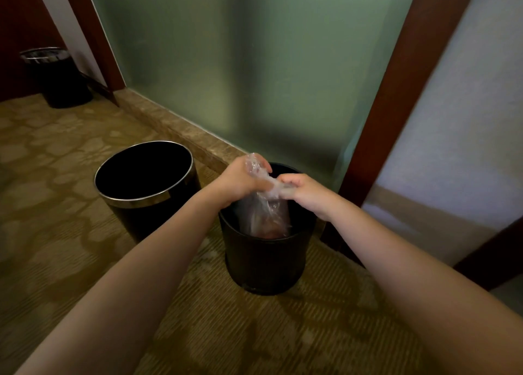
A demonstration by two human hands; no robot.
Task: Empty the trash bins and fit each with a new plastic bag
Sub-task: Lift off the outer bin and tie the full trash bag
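crinkly clear plastic bag [264, 205], frosted glass [240, 63]

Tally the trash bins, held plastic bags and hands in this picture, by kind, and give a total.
Trash bins: 3 (near bin, metal-rimmed bin, far bin)
Plastic bags held: 1 (plastic bag, gripped by both hands over the near bin)
Hands: 2 (left hand, right hand)
Total: 6
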